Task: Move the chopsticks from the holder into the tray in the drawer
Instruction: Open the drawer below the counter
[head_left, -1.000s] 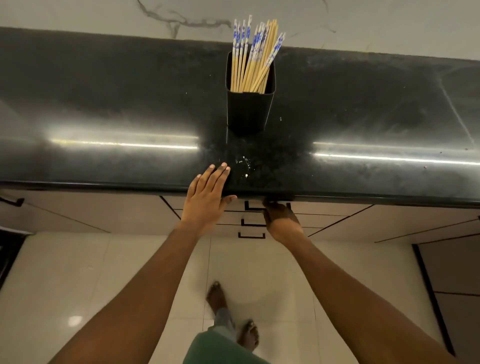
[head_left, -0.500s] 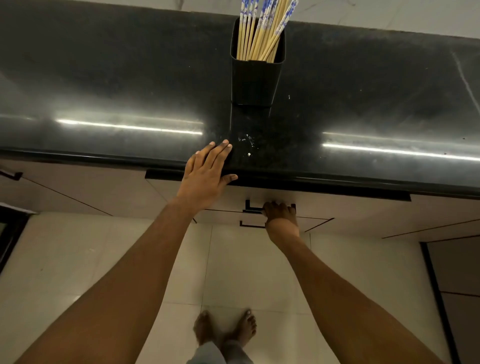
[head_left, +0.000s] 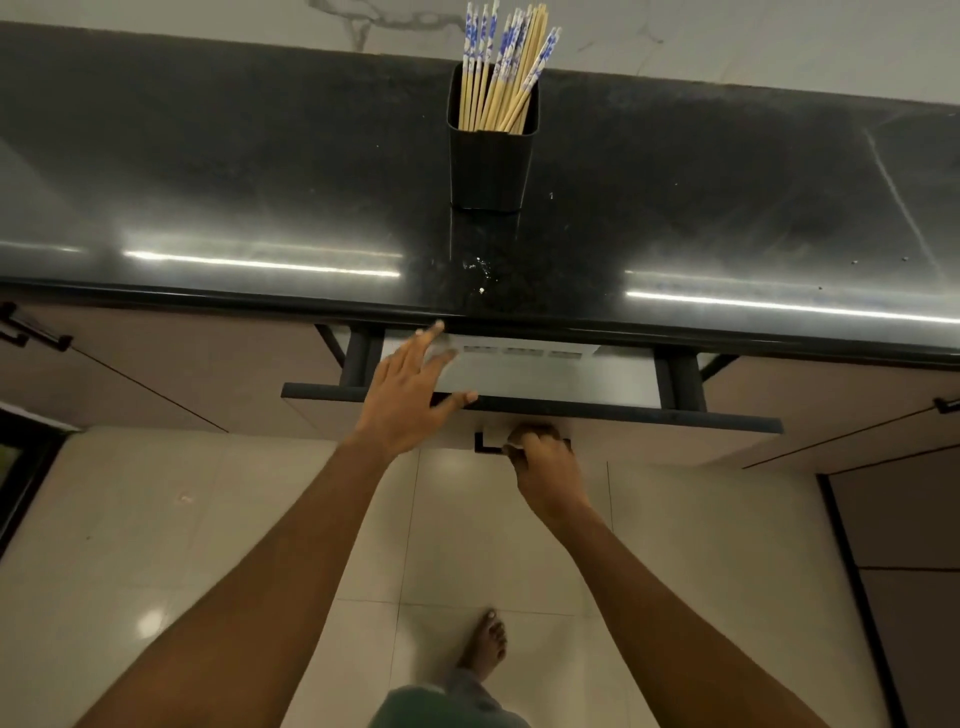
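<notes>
While over drawer, left hand splayed

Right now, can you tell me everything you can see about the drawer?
The drawer stands partly open, sticking out from under the black counter. Its front looks like smooth beige board with a dark top edge, and dark sides run back under the counter. Inside lies a pale grey tray. The right hand grips its black handle, and the left hand is spread open over its left end.
</notes>
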